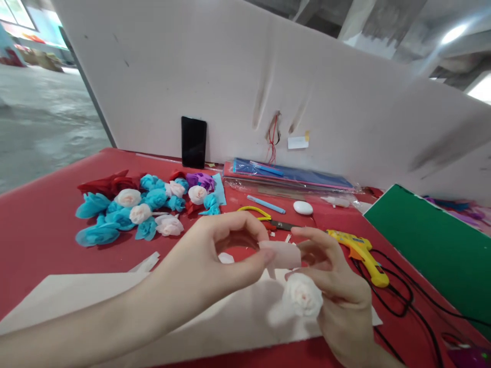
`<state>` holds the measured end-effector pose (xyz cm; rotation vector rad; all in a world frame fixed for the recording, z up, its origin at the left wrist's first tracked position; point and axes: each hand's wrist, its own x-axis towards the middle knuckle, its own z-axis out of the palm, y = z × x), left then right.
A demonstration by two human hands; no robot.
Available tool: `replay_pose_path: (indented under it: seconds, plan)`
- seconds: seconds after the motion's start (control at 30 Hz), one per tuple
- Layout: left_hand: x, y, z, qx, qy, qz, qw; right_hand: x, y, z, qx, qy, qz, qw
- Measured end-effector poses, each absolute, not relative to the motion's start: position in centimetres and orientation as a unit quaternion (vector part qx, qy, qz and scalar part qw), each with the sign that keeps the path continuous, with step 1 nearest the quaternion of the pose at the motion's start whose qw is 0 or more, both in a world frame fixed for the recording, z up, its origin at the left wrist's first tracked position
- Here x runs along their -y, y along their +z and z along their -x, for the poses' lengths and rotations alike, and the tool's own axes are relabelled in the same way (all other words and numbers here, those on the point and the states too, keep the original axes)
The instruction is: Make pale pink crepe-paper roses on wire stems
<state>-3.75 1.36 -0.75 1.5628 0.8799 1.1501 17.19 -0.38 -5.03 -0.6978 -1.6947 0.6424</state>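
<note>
A small pale strip of crepe paper (284, 254) stretches between my two hands. My left hand (226, 250) pinches its left end between thumb and fingers. At the strip's right end are the fingertips of my right hand (339, 286), curled inward. A white paper rose (304, 295) rests against the right hand, its bloom toward me below the thumb; how its base is gripped is hidden. Beneath both hands lies a large pale paper sheet (230, 327). Yellow-handled scissors (282, 225) lie just beyond the hands, partly covered.
Paper flowers (148, 204) in blue, white, red and purple are piled at left. A yellow glue gun (360, 253) with black cords lies at right beside a green board (429, 255). A phone (194, 142) leans on the wall. Wrapped paper sheets (291, 176) lie behind.
</note>
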Motion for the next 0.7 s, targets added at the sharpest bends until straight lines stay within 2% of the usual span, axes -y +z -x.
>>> replay_pose_path:
  seconds: [0.23,0.7]
  plan:
    - [-1.2,-1.6,2.8,-0.318,0.486,-0.547,0.603,0.3,-5.4,-16.7,0.676,0.305,0.343,0.577]
    - [-1.0,-2.2,2.2,-0.324,0.447,-0.510,0.660,0.4,-5.2,-16.3,0.661,0.246,0.378,0.600]
